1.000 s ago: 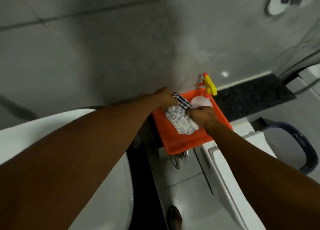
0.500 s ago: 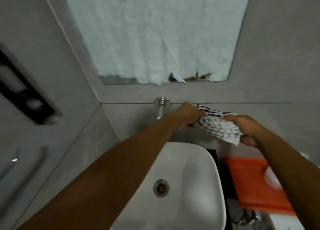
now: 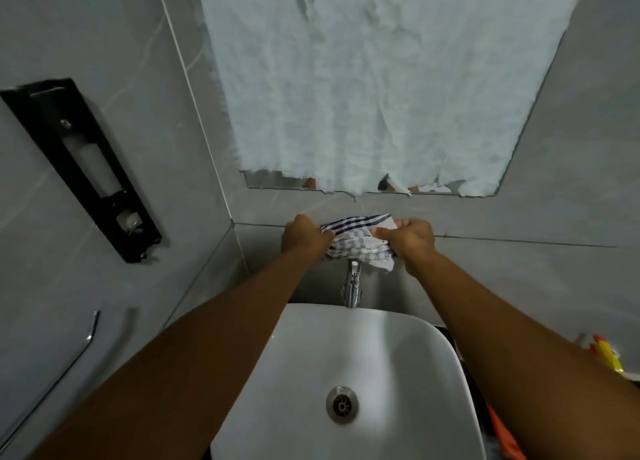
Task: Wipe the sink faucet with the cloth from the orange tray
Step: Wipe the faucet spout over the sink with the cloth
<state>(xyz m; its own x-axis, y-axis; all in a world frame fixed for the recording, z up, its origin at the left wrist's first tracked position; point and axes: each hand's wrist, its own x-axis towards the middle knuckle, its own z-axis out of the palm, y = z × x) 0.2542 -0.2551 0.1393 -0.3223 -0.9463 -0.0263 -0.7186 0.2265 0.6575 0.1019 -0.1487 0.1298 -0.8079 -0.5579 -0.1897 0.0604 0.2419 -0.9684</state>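
Observation:
A white cloth with dark blue checks (image 3: 358,243) is stretched between my two hands against the grey wall. My left hand (image 3: 304,234) grips its left end and my right hand (image 3: 410,241) grips its right end. The cloth drapes over the top of the chrome faucet (image 3: 351,284), whose spout points down at the white sink basin (image 3: 398,348). The faucet's base at the wall is hidden by the cloth. A sliver of the orange tray (image 3: 502,432) shows at the lower right, mostly behind my right arm.
A mirror covered with pale torn paper (image 3: 374,78) hangs above the faucet. A black wall-mounted holder (image 3: 83,168) is on the left wall, with a thin metal bar (image 3: 86,335) below it. A yellow and red object (image 3: 607,355) sits at the right edge. The drain (image 3: 342,405) lies mid-basin.
Both hands lifted the cloth out of the orange tray, carried it left and set it over the faucet. The view swung from the tray to the sink.

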